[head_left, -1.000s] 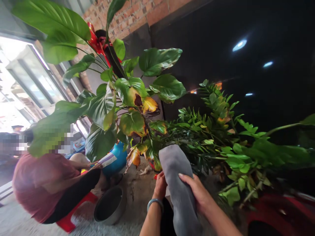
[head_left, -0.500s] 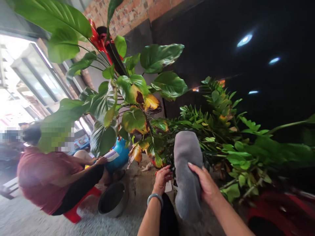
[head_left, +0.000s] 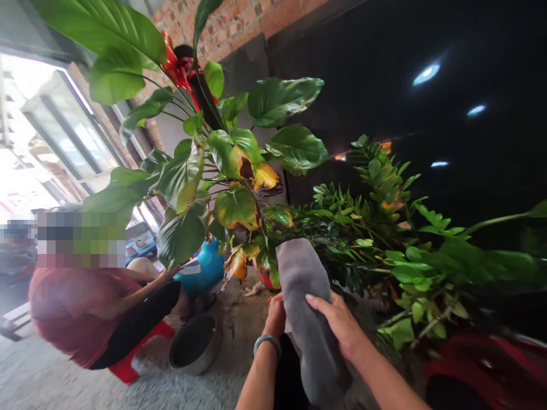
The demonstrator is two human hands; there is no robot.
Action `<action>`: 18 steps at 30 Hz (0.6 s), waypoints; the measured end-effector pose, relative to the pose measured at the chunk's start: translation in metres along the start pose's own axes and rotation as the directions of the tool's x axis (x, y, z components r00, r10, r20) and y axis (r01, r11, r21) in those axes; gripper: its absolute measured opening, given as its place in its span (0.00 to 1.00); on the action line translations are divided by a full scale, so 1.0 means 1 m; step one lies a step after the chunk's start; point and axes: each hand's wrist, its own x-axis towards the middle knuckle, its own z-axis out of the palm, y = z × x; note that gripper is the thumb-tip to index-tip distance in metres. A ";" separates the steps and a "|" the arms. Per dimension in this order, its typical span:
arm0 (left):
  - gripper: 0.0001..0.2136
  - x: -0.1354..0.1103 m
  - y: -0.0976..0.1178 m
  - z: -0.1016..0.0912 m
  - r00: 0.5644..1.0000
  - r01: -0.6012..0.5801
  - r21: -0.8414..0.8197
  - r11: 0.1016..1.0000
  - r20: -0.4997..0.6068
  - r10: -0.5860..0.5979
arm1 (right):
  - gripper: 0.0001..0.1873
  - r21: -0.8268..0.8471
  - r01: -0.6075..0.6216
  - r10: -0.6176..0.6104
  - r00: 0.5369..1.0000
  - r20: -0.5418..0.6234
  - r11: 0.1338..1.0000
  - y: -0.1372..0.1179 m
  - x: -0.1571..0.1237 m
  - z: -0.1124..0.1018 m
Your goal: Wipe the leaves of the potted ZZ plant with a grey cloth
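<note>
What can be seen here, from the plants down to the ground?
large-leaved plant: one, green with yellow-brown patches, centre left
small-leaved plant: one, green, to its right
ribbon bow: one, red, top, among the big leaves
brick wall: one, reddish, top
pot: one, blue, behind the lower leaves
seated person: one, red top, left
stool: one, red, under that person
bowl: one, grey metal, on the floor
cloth: one, grey, bottom centre
bracelet: one, silvery, left wrist
left hand: curled at the cloth's left edge
right hand: fingers flat across the cloth
</note>
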 end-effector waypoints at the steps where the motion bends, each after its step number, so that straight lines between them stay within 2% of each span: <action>1: 0.03 0.000 0.000 0.000 1.000 0.009 0.002 1.000 0.007 -0.009 | 0.20 0.000 -0.009 0.009 0.999 -0.032 1.000 0.005 0.004 -0.001; 4: 0.10 0.002 -0.001 -0.001 0.999 0.030 -0.007 1.000 0.012 -0.030 | 0.17 -0.035 -0.083 0.075 0.981 -0.177 0.996 0.034 0.005 -0.022; 7: 0.13 0.005 -0.001 -0.004 0.999 0.033 -0.027 0.999 -0.001 -0.033 | 0.17 -0.049 -0.140 0.127 0.969 -0.210 0.989 0.054 -0.012 -0.048; 10: 0.14 0.007 -0.001 -0.005 0.999 0.032 -0.043 0.999 0.005 -0.032 | 0.22 0.043 -0.063 0.072 0.964 -0.255 0.997 0.033 -0.024 -0.050; 12: 0.14 0.006 -0.002 -0.002 0.999 0.034 -0.051 0.998 0.009 -0.033 | 0.25 0.150 0.060 -0.012 0.952 -0.304 0.987 0.003 -0.021 -0.039; 14: 0.13 0.004 -0.002 0.000 0.999 0.037 -0.052 0.998 0.008 -0.036 | 0.23 0.274 0.155 -0.058 0.941 -0.333 0.949 -0.022 -0.011 -0.025; 16: 0.13 0.003 -0.003 0.003 0.999 0.040 -0.049 0.998 0.005 -0.040 | 0.16 0.398 0.107 0.023 0.951 -0.308 0.911 -0.030 0.001 -0.019; 18: 0.13 0.003 -0.004 0.003 0.999 0.042 -0.046 0.998 -0.001 -0.042 | 0.11 0.487 -0.074 0.213 0.948 -0.235 0.870 -0.015 0.008 -0.023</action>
